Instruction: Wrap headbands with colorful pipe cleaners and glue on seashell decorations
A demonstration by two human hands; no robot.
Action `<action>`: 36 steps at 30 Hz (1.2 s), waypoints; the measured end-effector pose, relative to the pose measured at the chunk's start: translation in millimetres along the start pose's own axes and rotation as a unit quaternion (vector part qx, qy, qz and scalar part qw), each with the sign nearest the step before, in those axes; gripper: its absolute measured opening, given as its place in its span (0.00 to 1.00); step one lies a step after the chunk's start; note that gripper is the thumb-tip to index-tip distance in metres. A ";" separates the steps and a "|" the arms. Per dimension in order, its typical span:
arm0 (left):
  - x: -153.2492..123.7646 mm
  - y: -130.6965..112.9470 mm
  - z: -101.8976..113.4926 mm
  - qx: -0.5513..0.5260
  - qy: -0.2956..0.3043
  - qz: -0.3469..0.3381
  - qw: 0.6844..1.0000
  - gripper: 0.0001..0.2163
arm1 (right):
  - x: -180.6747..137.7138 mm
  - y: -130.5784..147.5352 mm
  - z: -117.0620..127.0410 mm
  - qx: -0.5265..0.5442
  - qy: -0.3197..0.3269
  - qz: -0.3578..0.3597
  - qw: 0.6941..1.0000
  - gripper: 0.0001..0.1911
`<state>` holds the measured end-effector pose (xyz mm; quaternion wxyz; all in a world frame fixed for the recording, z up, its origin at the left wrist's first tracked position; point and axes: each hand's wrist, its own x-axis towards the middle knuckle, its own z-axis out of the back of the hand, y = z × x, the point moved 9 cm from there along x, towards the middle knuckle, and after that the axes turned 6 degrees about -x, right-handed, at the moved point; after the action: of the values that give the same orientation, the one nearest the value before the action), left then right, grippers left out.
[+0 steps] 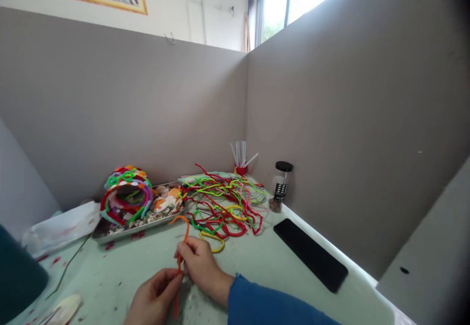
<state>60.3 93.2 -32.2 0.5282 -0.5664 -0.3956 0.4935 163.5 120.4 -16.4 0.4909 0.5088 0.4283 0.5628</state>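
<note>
An orange pipe cleaner [188, 228] runs upright between my hands, its upper end bent over to the left like a hook. My left hand [156, 293] pinches it low down, with a short tail hanging below the fingers. Just above, my right hand [198, 261] pinches the same pipe cleaner between thumb and fingers. Behind my hands lies a loose pile of red, green, pink and yellow pipe cleaners [227, 193]. A yellow loop [216, 248] from this pile is close to my right hand.
A metal tray [110, 237] holds shell-like pieces and a colourful fuzzy headband [127, 183]. A clear jar with a black lid [281, 188] and a flat black slab [310, 254] are on the right. Clear sticks [240, 153] stand at the back corner. Grey partitions [125, 104] enclose the table.
</note>
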 end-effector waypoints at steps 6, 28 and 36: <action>-5.4 -5.2 -10.9 0.017 0.043 0.022 0.999 0.20 | 2.8 -7.9 -2.1 0.002 0.064 -0.067 0.996 0.15; -16.2 -29.0 11.9 0.199 -0.117 -0.143 0.963 0.14 | -12.7 60.5 251.4 -0.183 -0.343 0.019 0.921 0.18; -24.3 -40.0 9.7 0.199 -0.115 -0.206 0.951 0.10 | -9.4 146.5 243.6 -0.318 -0.293 0.144 0.890 0.12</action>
<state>48.9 76.8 11.1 0.6712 -0.2951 -0.4554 0.5049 388.4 84.7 154.1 0.6433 0.5235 -0.0154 0.5586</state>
